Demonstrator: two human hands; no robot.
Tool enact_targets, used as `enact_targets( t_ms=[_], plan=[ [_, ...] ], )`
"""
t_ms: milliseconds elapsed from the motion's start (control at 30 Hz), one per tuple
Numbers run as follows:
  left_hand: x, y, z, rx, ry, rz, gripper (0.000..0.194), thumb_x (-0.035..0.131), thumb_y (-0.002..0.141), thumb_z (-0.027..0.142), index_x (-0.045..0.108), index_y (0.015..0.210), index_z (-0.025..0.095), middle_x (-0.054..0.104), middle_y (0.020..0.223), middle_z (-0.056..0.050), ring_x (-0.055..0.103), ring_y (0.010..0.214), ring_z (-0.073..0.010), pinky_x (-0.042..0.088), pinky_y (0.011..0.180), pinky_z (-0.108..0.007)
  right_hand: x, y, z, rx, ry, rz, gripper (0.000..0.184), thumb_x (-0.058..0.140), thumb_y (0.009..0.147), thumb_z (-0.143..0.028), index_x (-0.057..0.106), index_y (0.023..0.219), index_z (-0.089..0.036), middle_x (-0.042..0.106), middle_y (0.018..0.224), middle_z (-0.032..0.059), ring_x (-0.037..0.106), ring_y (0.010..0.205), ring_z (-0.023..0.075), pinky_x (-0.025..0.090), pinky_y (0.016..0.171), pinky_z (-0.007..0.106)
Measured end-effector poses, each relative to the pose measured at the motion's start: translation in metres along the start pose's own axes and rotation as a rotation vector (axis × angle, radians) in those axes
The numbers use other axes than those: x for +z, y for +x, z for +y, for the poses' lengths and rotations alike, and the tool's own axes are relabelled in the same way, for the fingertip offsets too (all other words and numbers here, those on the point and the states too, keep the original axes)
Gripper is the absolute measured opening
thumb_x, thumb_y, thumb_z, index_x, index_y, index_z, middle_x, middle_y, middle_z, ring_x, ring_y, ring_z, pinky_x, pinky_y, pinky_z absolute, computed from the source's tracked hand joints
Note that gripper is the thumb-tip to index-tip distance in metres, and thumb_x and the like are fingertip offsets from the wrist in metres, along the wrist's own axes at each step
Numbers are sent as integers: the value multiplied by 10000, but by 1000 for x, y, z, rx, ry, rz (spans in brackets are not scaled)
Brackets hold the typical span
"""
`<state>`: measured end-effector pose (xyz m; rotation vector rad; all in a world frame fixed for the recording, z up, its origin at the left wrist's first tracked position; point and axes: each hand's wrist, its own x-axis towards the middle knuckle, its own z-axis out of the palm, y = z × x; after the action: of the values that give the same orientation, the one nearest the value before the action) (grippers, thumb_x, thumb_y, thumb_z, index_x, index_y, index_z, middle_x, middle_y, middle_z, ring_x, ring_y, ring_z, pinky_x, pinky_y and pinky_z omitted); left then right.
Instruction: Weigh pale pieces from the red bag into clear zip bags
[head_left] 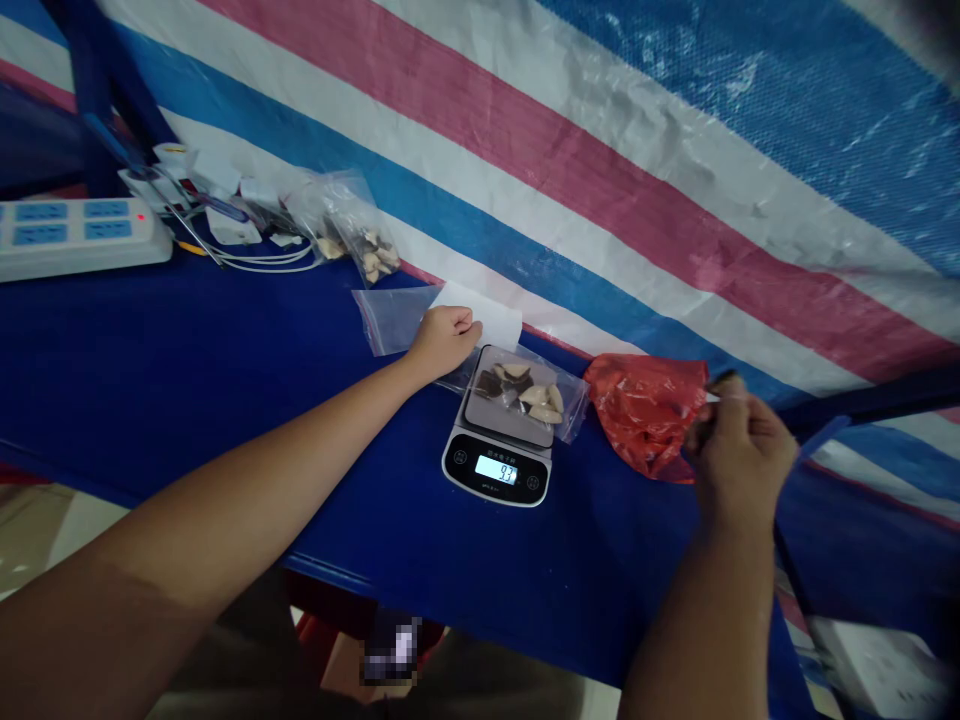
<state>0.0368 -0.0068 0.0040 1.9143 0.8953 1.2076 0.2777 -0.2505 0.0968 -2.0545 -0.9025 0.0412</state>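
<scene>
A small digital kitchen scale stands on the blue table, its lit display reading about 9.3. Pale and dark-edged chunks, which look like dried mushroom pieces, lie on its plate with a clear plastic bag. My left hand is closed beside the scale's far left corner, over white paper and clear bags; whatever it grips is hidden. Over at the right, my right hand pinches a small dark piece beside a crumpled red plastic bag. That hand is slightly blurred.
Clear bags of similar chunks lie against the striped tarp wall. Further left are a white power strip, white cables and small clutter. A dark frame bar runs beyond my right hand. The blue table's front edge is near my lap.
</scene>
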Motion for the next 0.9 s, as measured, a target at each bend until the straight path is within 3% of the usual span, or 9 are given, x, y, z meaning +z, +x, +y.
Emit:
enact_targets(
  t_ms=[67, 167, 300, 367, 467, 700, 800, 900],
  plan=[
    [0, 0, 0, 7, -7, 8, 458, 597, 781, 209, 209, 538, 215, 185, 534, 63, 235, 528, -92, 214, 560, -298, 12, -5, -6, 17, 226, -244, 440, 541, 922, -670, 540, 788, -251, 447, 562, -31, 371, 429, 131, 268, 411, 289],
    [-1, -1, 0, 46, -3, 25, 456, 588, 790, 215, 202, 546, 215, 179, 537, 62, 231, 531, -93, 219, 564, -298, 32, -12, -12, -7, 320, -417, 449, 622, 905, -638, 527, 728, -237, 439, 520, -49, 363, 400, 98, 231, 401, 260],
    [-2, -4, 2, 100, 22, 52, 451, 576, 803, 221, 204, 548, 214, 181, 531, 61, 236, 528, -95, 225, 569, -298, 45, -15, -14, -59, 203, -429, 446, 617, 914, -639, 697, 919, -200, 457, 472, -55, 403, 406, 107, 284, 419, 245],
    [-2, -4, 3, 104, 24, 52, 448, 574, 806, 226, 208, 547, 215, 185, 529, 61, 237, 527, -95, 227, 567, -297, 44, -15, -13, -56, 149, -451, 503, 624, 903, -649, 735, 1063, -185, 459, 480, -58, 424, 418, 113, 309, 424, 244],
    [-1, -4, 2, 111, 19, 45, 444, 572, 805, 231, 206, 554, 216, 181, 534, 61, 234, 528, -96, 225, 564, -297, 36, -11, -6, -38, 102, -534, 544, 629, 891, -661, 740, 1124, -181, 468, 517, -57, 443, 432, 111, 319, 422, 240],
    [-1, -4, 3, 95, 9, 48, 445, 565, 804, 236, 198, 553, 216, 182, 536, 59, 239, 531, -96, 228, 570, -298, 26, -1, 14, 57, 87, -615, 534, 725, 801, -669, 746, 992, -171, 572, 624, -24, 442, 446, 95, 303, 406, 237],
    [-1, -6, 4, 88, -6, 31, 458, 579, 812, 262, 201, 557, 215, 185, 536, 60, 240, 531, -96, 222, 565, -300, 28, -3, 12, 57, 95, -660, 539, 724, 784, -691, 729, 921, -170, 616, 678, -7, 451, 445, 89, 306, 404, 235],
    [-2, -8, 5, 89, -37, -25, 479, 594, 841, 318, 224, 555, 212, 192, 540, 60, 245, 532, -97, 220, 559, -300, 31, -7, 5, 81, 102, -722, 538, 696, 797, -709, 702, 845, -174, 560, 589, -30, 433, 425, 88, 292, 404, 231]
  ],
)
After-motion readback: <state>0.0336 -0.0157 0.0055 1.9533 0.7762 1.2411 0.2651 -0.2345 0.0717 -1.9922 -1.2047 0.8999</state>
